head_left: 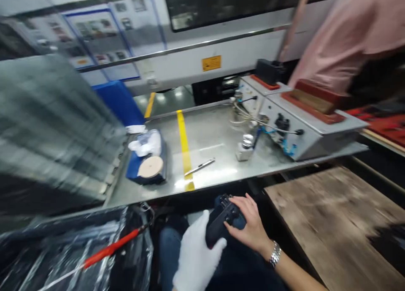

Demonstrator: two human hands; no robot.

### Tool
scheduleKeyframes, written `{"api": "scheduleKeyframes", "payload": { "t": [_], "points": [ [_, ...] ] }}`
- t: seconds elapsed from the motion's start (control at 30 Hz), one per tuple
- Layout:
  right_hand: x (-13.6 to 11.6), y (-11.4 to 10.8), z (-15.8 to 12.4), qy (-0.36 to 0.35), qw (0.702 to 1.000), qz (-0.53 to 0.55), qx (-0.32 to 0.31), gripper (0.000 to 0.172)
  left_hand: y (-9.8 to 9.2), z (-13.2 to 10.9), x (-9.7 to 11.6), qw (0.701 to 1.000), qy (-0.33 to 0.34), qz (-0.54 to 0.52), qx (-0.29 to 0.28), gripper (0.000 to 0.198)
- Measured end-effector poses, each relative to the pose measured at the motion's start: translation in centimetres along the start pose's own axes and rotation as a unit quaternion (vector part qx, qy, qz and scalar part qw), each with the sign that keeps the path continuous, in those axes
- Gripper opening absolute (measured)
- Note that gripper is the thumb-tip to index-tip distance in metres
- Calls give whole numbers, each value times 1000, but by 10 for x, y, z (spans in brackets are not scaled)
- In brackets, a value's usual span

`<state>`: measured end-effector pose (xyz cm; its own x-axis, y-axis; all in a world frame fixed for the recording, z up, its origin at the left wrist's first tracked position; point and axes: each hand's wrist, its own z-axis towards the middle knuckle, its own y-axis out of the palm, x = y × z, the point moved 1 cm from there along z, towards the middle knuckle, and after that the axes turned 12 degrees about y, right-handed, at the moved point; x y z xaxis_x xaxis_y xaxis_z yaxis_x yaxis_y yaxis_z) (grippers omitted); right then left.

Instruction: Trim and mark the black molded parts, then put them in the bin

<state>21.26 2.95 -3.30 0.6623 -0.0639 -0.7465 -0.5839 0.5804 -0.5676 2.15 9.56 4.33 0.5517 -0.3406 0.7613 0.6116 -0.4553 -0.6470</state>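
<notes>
My left hand (198,253), in a white glove, is wrapped round a black elongated device with small knobs on top (218,221); its exact kind does not show. My bare right hand (249,225), with a metal watch band (275,254) at the wrist, has its fingers at the upper end of the same device, thumb and fingertips bent over its knobs. Both hands are low, in front of my lap, just off the front edge of the metal bench (215,139). Beyond them on the bench lies a slim silver pen-like tool (200,166).
A blue box (134,164) with a round beige disc (151,167) stands left. Right are a small dispenser bottle (244,149) and grey control boxes (311,118) with cables. A red-handled tool (110,248) lies on plastic-wrapped trays. A wooden board (341,223) and a person's pink sleeve (351,33) are right.
</notes>
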Motion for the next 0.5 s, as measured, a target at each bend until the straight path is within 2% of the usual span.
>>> {"api": "scheduleKeyframes", "payload": {
  "t": [0.03,0.1,0.17,0.23,0.3,0.37,0.43,0.5],
  "points": [
    [-16,12,4,-42,998,10,-37,50,6,1,2,1000,6,-1,-2,59],
    [-39,32,16,-112,988,21,-102,56,7,-1,-3,998,-69,-1,16,38],
    [-44,49,40,-149,978,15,-145,54,-6,-13,-14,984,-168,-36,51,28],
    [-36,62,77,-146,976,-9,-163,41,-24,-29,-24,963,-228,-108,100,27],
    [-22,73,120,-119,978,-42,-163,30,-41,-44,-26,937,-238,-202,154,30],
    [-9,82,156,-91,979,-78,-166,28,-53,-55,-22,911,-236,-278,191,33],
    [-1,90,178,-75,976,-104,-176,31,-61,-60,-15,893,-229,-322,214,37],
    [4,94,187,-66,973,-123,-185,32,-64,-63,-9,883,-220,-347,226,38]
  ]
}}
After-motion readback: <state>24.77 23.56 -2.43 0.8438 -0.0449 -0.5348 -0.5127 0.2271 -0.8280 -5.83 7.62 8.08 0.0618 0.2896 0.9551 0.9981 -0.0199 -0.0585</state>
